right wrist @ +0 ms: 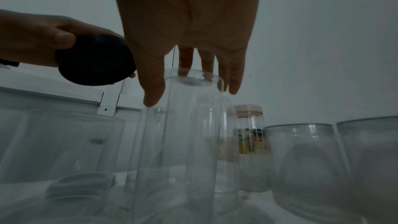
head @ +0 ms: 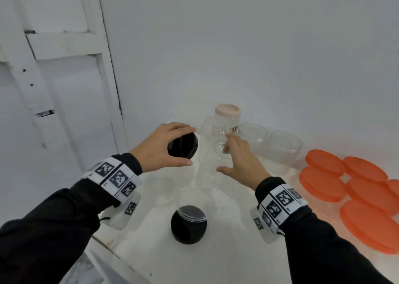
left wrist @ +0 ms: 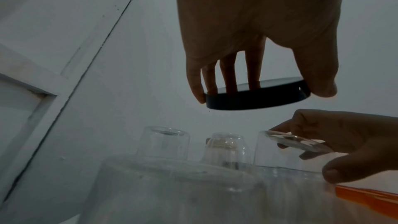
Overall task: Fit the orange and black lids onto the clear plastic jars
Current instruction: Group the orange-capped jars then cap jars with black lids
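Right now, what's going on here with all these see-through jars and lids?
A person is putting lids on clear plastic jars at a white table. Their left hand grips a black lid in the air, not yet on any jar. Their right hand reaches with spread fingers for the top of a tall clear jar, which has no lid. Another black lid lies near the table's front edge, and orange lids wait in a pile on the right.

black lid (head: 183,147), orange lids (head: 362,188), clear jars (head: 280,147)
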Demonstrator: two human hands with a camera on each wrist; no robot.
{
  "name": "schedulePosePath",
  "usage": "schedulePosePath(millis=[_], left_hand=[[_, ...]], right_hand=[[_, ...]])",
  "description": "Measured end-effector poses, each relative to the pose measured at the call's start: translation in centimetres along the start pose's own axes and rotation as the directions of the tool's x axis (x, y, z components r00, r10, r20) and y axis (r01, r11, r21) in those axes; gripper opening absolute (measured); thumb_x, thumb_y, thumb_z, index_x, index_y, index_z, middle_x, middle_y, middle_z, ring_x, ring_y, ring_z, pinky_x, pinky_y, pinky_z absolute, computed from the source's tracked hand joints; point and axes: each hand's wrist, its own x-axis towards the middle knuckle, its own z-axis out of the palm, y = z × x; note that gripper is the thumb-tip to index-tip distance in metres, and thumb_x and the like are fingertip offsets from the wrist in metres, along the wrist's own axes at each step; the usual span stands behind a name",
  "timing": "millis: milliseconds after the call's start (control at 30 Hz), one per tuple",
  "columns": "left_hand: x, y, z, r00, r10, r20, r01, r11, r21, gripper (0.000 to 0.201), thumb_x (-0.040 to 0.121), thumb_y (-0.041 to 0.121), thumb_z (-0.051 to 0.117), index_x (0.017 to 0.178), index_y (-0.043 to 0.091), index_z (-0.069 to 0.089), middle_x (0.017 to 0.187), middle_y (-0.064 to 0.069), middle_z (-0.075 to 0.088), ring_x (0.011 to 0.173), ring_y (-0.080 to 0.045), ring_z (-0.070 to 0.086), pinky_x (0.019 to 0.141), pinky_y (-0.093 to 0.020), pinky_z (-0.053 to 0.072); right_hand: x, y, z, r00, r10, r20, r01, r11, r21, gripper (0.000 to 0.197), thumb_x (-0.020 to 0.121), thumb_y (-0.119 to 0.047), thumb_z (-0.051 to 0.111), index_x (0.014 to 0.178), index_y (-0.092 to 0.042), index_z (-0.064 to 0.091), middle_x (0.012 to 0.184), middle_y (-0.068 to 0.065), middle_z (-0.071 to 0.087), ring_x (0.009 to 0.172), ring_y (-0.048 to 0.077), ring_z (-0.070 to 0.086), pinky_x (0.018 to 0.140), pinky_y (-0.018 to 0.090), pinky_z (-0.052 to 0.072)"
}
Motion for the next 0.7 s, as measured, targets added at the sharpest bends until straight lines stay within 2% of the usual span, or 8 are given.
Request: schedulePosePath(millis=[100,167,233,333,433,500,600,700], left_hand=[[0.7,0.2,0.3,0.999,0.046,0.001,-0.046,0.999,-0.010,0.079,0.058,0.069,0.055,0.132,0.044,0.036,0.137,0.015,0.038,0.122,-0.006,0.031,0.097,-0.014,0.021],[1.1,0.4,0.7,0.998,0.063,0.002,-0.063,0.998,-0.029,0.079,0.058,0.069,0.056,0.131,0.045,0.036,0.137,0.014,0.038,0.123,-0.006,0.031,0.096,-0.012,0.021],[1.4,0.8,1.1,0.997,0.082,0.007,-0.082,0.996,-0.046,0.077,0.059,0.068,0.056,0.130,0.047,0.035,0.137,0.014,0.038,0.124,-0.005,0.031,0.096,-0.008,0.021],[1.9,1.5,1.6,0.993,0.116,0.012,-0.115,0.992,-0.056,0.074,0.059,0.068,0.056,0.128,0.049,0.034,0.136,0.016,0.039,0.123,-0.006,0.032,0.096,-0.008,0.020],[2.3,2.4,2.0,0.989,0.146,0.012,-0.145,0.986,-0.079,0.072,0.059,0.067,0.057,0.126,0.051,0.033,0.134,0.020,0.037,0.123,-0.005,0.032,0.095,-0.004,0.020],[2.6,3.0,2.5,0.986,0.167,0.017,-0.165,0.983,-0.080,0.075,0.059,0.067,0.057,0.128,0.049,0.035,0.133,0.021,0.036,0.123,-0.005,0.032,0.095,-0.002,0.019],[3.1,4.0,3.5,0.981,0.189,0.037,-0.185,0.980,-0.078,0.081,0.059,0.067,0.056,0.134,0.041,0.038,0.135,0.018,0.037,0.122,-0.006,0.031,0.094,0.000,0.017],[3.5,5.2,4.5,0.978,0.197,0.062,-0.190,0.976,-0.109,0.081,0.058,0.068,0.055,0.133,0.044,0.033,0.135,0.019,0.035,0.121,-0.002,0.029,0.093,0.000,0.016]], right_hand=[[-0.9,0.4,-1.0,0.998,0.002,0.067,0.006,0.993,-0.117,0.076,0.078,-0.031,0.072,0.141,-0.031,0.029,0.149,0.004,0.023,0.126,0.029,0.028,0.098,0.036,0.037],[-1.4,0.6,-1.6,0.993,0.015,0.121,0.009,0.981,-0.196,0.084,0.078,-0.030,0.072,0.144,-0.041,0.021,0.151,0.004,0.019,0.127,0.030,0.026,0.098,0.038,0.040],[-2.0,1.0,-1.8,0.990,0.033,0.134,-0.004,0.978,-0.208,0.081,0.077,-0.026,0.073,0.142,-0.039,0.026,0.150,0.003,0.019,0.127,0.029,0.026,0.097,0.037,0.043],[-3.2,2.0,-2.1,0.991,0.088,0.099,-0.076,0.990,-0.119,0.074,0.071,-0.018,0.075,0.132,-0.030,0.034,0.141,0.002,0.025,0.118,0.024,0.034,0.084,0.034,0.048],[-5.1,3.3,-2.8,0.988,0.148,0.050,-0.149,0.989,0.006,0.072,0.068,-0.020,0.079,0.126,-0.025,0.037,0.126,0.001,0.030,0.103,0.021,0.045,0.076,0.023,0.040],[-6.6,4.0,-3.4,0.983,0.182,0.027,-0.183,0.982,0.052,0.075,0.067,-0.028,0.081,0.130,-0.027,0.039,0.118,-0.003,0.031,0.096,0.016,0.045,0.078,0.020,0.035],[-8.9,5.1,-3.9,0.968,0.250,-0.008,-0.249,0.967,0.058,0.081,0.065,-0.040,0.082,0.135,-0.026,0.042,0.119,-0.002,0.038,0.102,0.014,0.042,0.084,0.019,0.032],[-11.0,6.1,-3.8,0.940,0.342,-0.009,-0.340,0.937,0.081,0.080,0.065,-0.037,0.082,0.132,-0.017,0.042,0.123,0.002,0.043,0.105,0.013,0.040,0.080,0.016,0.027]])
